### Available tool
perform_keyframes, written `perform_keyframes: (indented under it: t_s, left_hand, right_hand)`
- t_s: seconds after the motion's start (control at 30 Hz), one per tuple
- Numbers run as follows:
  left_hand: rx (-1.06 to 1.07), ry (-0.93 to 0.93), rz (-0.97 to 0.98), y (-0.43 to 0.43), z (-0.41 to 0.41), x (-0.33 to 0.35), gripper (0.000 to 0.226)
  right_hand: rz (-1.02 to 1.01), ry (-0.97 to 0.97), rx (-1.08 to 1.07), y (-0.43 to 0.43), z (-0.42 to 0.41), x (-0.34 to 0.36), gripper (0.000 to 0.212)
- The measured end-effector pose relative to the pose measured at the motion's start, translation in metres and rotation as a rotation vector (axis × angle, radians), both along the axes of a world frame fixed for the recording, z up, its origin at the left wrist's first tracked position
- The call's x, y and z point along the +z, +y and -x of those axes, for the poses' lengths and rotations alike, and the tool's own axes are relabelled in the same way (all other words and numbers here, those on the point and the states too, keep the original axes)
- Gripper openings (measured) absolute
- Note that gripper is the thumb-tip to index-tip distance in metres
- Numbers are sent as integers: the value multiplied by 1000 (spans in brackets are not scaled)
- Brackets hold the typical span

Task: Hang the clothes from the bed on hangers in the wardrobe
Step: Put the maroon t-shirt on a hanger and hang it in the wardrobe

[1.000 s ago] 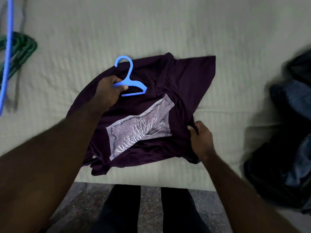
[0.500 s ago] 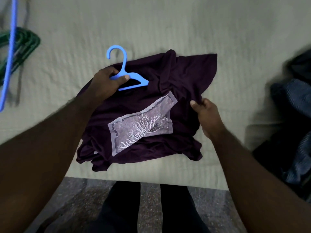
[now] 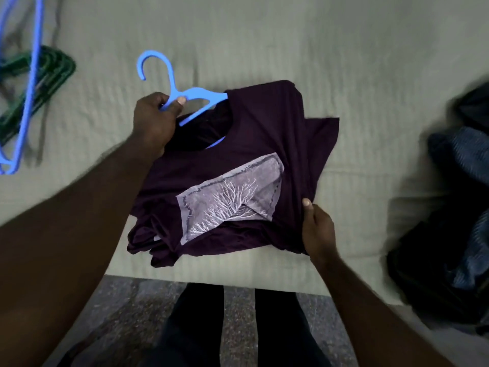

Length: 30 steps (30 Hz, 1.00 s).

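Observation:
A dark purple T-shirt (image 3: pixel 264 144) with a pale tree print lies crumpled on the bed (image 3: pixel 264 35) near its front edge. My left hand (image 3: pixel 154 120) grips a blue plastic hanger (image 3: pixel 185 94) just below its hook. The hanger's right arm is pushed inside the shirt's neck opening, and a bit of blue shows through the collar. My right hand (image 3: pixel 316 229) pinches the shirt's fabric at its lower right side.
Another blue hanger (image 3: pixel 29 83) and a stack of green hangers (image 3: pixel 39 83) lie on the bed at the far left. A heap of dark and blue clothes (image 3: pixel 455 207) sits at the right edge. Speckled floor and my legs show below the bed.
My left hand has slid the blue hanger to the right, into the shirt's neck. My right hand has shifted down along the shirt's right side and pulled the fabric up.

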<state>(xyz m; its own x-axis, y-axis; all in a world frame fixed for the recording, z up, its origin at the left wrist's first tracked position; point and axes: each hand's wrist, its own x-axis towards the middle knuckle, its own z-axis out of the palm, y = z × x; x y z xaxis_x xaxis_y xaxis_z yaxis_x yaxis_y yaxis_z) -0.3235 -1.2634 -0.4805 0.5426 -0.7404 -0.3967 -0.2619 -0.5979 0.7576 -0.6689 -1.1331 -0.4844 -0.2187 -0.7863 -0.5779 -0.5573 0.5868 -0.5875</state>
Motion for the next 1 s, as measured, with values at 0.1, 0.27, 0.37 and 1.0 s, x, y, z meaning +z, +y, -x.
perform_keyframes:
  t_s: [0.1, 0.27, 0.37, 1.0]
  left_hand:
    - [-11, -47, 29, 3, 3, -3, 26]
    - [-60, -178, 79, 4, 7, 10, 26]
    - [-64, -256, 159, 1, 3, 36, 24]
    - [-447, -57, 520, 81, 41, 315, 20]
  right_hand:
    - [14, -69, -19, -4, -8, 9, 41]
    - [171, -29, 80, -28, -15, 24, 33]
    - [18, 74, 128, -25, -4, 22, 28]
    - [477, -42, 864, -114, -142, 344, 12]
